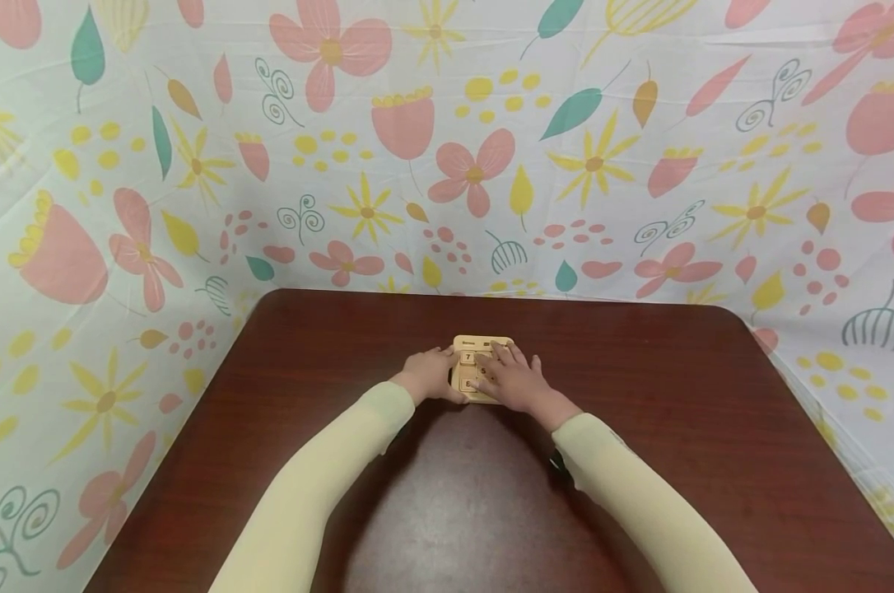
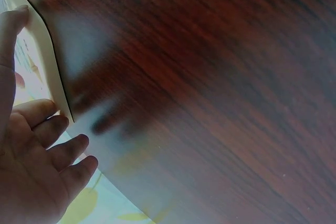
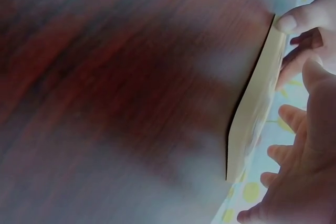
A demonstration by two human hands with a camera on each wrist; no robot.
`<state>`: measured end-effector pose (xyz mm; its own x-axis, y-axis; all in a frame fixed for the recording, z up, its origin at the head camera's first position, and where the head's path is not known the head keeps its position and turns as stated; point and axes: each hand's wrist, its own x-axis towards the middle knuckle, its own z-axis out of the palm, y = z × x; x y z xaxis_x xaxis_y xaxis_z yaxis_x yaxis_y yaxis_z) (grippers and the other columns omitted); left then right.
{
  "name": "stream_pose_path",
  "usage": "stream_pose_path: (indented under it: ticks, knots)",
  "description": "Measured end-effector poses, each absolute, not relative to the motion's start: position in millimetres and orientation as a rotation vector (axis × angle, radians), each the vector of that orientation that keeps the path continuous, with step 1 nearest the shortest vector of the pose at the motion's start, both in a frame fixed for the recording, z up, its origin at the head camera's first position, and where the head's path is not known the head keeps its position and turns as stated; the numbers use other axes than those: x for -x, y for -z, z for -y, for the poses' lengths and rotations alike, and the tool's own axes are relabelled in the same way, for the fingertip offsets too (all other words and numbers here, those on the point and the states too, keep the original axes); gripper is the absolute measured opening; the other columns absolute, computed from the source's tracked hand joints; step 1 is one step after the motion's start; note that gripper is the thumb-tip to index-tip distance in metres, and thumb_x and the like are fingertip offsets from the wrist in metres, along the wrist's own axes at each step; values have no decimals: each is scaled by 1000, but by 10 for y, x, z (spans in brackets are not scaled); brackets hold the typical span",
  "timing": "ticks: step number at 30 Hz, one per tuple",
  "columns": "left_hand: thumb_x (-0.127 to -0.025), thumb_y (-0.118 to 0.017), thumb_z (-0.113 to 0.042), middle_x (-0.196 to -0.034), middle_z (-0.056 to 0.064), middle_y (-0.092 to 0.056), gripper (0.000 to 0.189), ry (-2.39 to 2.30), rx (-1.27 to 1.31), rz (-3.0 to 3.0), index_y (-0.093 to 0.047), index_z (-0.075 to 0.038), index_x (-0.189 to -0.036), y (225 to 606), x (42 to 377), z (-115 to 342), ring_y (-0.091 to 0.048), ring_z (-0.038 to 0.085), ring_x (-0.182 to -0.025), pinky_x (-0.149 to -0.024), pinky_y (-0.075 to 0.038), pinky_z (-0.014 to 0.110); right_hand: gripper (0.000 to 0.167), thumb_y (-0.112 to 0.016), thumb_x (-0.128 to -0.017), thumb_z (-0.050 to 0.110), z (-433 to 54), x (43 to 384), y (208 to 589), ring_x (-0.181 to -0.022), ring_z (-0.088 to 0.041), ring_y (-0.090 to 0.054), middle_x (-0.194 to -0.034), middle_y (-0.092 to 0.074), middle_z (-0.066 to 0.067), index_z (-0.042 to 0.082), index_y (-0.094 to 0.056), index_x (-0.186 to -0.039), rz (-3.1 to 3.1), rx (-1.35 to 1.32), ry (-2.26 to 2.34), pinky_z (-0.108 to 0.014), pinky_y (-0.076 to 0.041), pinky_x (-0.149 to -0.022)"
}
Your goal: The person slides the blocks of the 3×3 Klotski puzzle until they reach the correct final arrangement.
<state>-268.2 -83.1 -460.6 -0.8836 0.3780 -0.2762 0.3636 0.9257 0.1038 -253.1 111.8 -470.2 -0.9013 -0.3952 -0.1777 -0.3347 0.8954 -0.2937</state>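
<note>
A small light wooden number-tile puzzle (image 1: pixel 466 371) lies flat on the table, with digits such as 7 and 5 showing on its square tiles. My left hand (image 1: pixel 429 374) holds its left side, thumb at the near corner and forefinger by the far part of the edge. In the left wrist view, the other fingers of that hand (image 2: pixel 37 156) spread past the board's edge. Over the tiles lies my right hand (image 1: pixel 517 384), its fingers spread and hiding most of the right half. The right wrist view shows those fingers (image 3: pixel 294 156) relaxed above the board (image 3: pixel 254 103).
The dark reddish-brown wooden table (image 1: pixel 625 395) has rounded far corners and a glossy patch near the front. A white cloth (image 1: pixel 536 222) with pink, yellow and green flower prints hangs behind and along both sides.
</note>
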Motion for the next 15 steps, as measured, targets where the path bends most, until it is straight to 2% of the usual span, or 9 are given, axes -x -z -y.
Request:
stream_pose_path:
  ticks: [15]
  knots:
    - [-84,-74,-64,-169,0,-33,95,-53,-556,-2794,-38,-20,-160,4651,2715,831,-37,25,-155,-113,-50,45,62,-45,-106,52,-1080,2633,4721,-159,-48,-9,-172,-20,-18,21,-39,-160,-2815,530,377,-81,-10,-118]
